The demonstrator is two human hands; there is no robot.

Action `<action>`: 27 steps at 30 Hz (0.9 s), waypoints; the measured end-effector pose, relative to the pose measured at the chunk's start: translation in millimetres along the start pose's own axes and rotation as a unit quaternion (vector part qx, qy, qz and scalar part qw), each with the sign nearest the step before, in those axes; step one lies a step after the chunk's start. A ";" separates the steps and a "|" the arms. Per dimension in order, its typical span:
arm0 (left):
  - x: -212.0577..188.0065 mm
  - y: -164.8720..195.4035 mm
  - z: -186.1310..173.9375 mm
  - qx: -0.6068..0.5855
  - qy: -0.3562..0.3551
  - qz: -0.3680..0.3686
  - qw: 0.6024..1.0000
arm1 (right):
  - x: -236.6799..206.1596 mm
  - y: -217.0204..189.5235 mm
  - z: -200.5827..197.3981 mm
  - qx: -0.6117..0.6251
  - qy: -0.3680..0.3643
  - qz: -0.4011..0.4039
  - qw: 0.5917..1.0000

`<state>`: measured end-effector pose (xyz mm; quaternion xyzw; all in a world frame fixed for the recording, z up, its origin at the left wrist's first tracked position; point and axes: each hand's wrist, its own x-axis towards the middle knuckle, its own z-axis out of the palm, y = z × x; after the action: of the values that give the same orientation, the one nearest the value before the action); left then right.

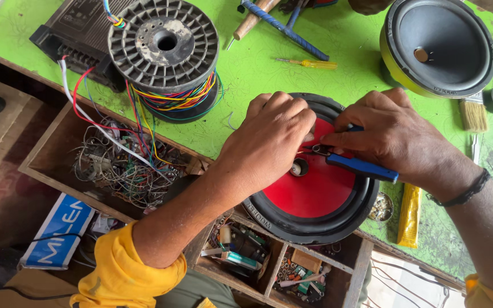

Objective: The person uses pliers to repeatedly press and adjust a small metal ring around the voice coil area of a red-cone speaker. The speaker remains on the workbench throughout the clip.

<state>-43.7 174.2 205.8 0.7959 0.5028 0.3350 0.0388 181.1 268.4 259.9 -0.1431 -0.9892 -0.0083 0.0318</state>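
Your right hand (pixel 397 134) clenches blue-handled pliers (pixel 360 165) over the red speaker cone (pixel 315 191) — it lies on the green desk (pixel 258 68), at the near edge. Your left hand (pixel 272 134) pinches something small beside the plier tips — I cannot tell what.

A red cone (pixel 315 191) in a black ring sits at six o'clock on the bright green table (pixel 258 63); blue-handled pliers (pixel 360 166) cross it, a yellow screwdriver (pixel 309 64) at twelve.

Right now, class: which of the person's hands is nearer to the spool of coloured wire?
Left. The left hand rests on the red speaker cone, just right of the spool; the right hand, gripping blue-handled pliers, is farther right.
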 end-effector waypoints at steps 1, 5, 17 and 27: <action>-0.1 0.3 -0.6 -0.006 -0.006 -0.003 1.000 | 1.6 0.4 -1.0 0.001 -0.002 0.002 1.000; -0.3 0.5 -3.2 -0.032 0.004 -0.004 0.999 | 5.3 6.4 -8.0 0.012 0.027 0.003 1.000; 14.3 -17.2 0.2 -0.063 -0.072 0.118 0.988 | -7.9 -17.1 2.6 0.008 -0.009 0.004 1.000; 14.1 -21.0 3.9 -0.058 -0.079 0.127 0.987 | -10.5 -27.1 -3.4 -0.027 -0.011 0.035 0.999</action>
<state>-53.9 197.2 201.4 0.8737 0.3728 0.3018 0.0812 183.6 239.3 262.4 -0.1789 -0.9832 -0.0326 0.0175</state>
